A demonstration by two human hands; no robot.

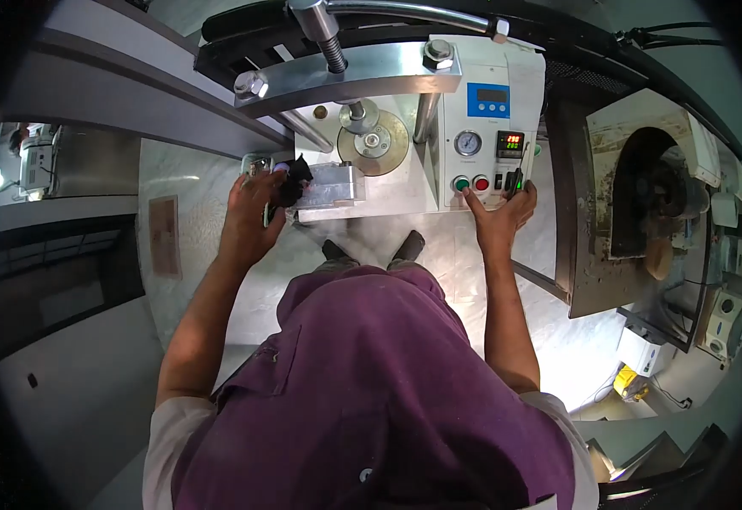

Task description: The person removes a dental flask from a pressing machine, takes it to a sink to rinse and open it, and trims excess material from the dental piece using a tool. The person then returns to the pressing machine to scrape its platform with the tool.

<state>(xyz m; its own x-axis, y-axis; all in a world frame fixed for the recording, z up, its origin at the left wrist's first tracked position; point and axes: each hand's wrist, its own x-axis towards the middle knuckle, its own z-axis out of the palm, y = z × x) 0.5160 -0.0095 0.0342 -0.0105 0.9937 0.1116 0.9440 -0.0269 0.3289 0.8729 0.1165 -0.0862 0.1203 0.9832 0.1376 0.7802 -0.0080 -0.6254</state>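
Observation:
My left hand [252,206] is bent around a crumpled black thing [293,184], which looks like cloth, at the left end of a clear-sided metal block [327,185]. A small clear container [256,163] shows just beyond those fingers. The block lies at the front left edge of a white press machine [418,191]. At the machine's right side, my right hand [504,216] has its thumb at the green button [461,184]. Its other fingers curl around a thin dark tool [520,174], pointing up; its exact kind is unclear.
A steel crossbar [354,76] on posts spans a round metal plate [384,149]. The control panel carries a pressure gauge [468,143], a lit temperature display [509,144] and a red button [481,183]. To the right stands a stained box with an arched opening [634,187].

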